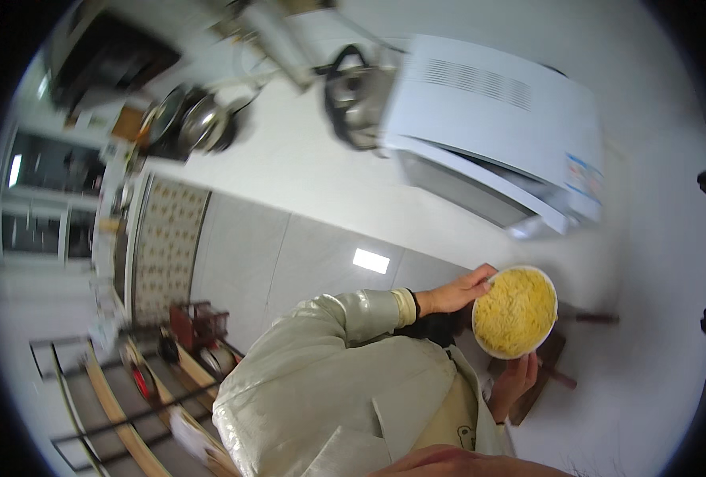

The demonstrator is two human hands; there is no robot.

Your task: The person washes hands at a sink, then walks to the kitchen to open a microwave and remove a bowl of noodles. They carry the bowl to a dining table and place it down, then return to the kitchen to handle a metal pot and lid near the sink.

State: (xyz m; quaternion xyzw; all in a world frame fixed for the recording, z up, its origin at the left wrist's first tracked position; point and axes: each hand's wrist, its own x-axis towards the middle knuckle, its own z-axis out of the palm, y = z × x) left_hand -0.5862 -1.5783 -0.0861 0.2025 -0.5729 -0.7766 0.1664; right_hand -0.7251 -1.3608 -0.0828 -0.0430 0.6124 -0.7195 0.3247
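A round white bowl [477, 334] filled with yellow, shredded or noodle-like food [517, 310] is held between my two hands, to the right of my body. Against its left rim, my left hand [457, 292] grips with thumb and fingers. At the lower rim, my right hand [514, 381] holds the bowl from beneath, its fingertips showing at the edge. Beyond the bowl, a white microwave oven [496, 113] stands on the white countertop [305, 179], its door [484, 185] partly ajar. The inside of the microwave is mostly hidden.
Shiny metal cookware [359, 101] stands beside the microwave, and pans [204, 125] sit farther left on the counter. A rack with wooden slats [129, 441] is at lower left. Below the bowl is a brown wooden stool or chair [526, 399], partly hidden. Grey floor tiles [245, 250] border the counter.
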